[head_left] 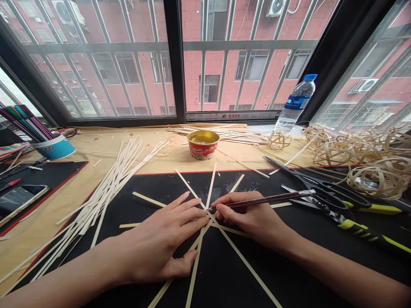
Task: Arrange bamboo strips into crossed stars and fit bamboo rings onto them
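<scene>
Along the window, a black mat (244, 273) on the worktop (160, 158) carries thin bamboo strips (245, 259) crossed in a star; the splayed left hand (160, 239) pins them flat, apparently against slipping, while the right hand (247, 216) pinches a pencil (266, 200) at their centre.

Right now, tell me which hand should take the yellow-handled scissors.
Right, probably: the right hand sits nearer the scissors, but must put down its pencil; the left hand is pressing the crossed bamboo strips down.

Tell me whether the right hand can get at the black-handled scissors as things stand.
Probably yes: the right hand lies close to the black-handled scissors on the mat, with only the pencil it grips reaching towards them, so it would likely need to put that down first.
</scene>
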Tool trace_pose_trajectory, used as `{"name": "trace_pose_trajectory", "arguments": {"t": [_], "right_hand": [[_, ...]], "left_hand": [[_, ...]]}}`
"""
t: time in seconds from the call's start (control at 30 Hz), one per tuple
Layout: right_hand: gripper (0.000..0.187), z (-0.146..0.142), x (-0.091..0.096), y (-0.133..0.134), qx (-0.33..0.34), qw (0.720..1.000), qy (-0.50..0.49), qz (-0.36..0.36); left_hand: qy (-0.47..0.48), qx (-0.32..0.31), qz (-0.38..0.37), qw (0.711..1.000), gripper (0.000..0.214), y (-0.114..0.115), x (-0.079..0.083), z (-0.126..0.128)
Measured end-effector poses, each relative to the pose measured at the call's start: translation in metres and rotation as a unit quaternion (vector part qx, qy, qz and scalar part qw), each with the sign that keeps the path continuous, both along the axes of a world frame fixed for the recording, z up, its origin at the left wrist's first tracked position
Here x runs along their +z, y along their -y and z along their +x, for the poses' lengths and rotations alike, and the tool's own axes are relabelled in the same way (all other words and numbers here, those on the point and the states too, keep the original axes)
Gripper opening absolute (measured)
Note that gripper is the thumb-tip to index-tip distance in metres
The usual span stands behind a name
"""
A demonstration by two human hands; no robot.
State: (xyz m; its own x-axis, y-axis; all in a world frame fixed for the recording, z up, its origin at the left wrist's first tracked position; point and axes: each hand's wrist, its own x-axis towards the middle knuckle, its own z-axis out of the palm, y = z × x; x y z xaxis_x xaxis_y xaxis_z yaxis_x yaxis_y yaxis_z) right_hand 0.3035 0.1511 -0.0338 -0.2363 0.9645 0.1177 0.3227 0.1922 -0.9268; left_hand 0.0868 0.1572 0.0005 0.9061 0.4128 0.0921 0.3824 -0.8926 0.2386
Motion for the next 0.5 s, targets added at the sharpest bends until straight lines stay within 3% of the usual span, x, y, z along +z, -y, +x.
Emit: {"name": "trace_pose_trajectory", "arguments": {"t": [0.37, 0.5], "right_hand": [[0.018, 0.002, 0.011, -0.001, -0.073, 0.996, -0.04, -0.015], [0.016, 0.005, 0.017, 0.003, -0.072, 0.995, -0.039, -0.052]], "left_hand": [[-0.001, 0.003, 0.001, 1.0, 0.051, 0.001, -0.002, 0.0], [-0.012, 0.0, 0.008, 1.0, 0.05, 0.003, -0.003, 0.001]]}}
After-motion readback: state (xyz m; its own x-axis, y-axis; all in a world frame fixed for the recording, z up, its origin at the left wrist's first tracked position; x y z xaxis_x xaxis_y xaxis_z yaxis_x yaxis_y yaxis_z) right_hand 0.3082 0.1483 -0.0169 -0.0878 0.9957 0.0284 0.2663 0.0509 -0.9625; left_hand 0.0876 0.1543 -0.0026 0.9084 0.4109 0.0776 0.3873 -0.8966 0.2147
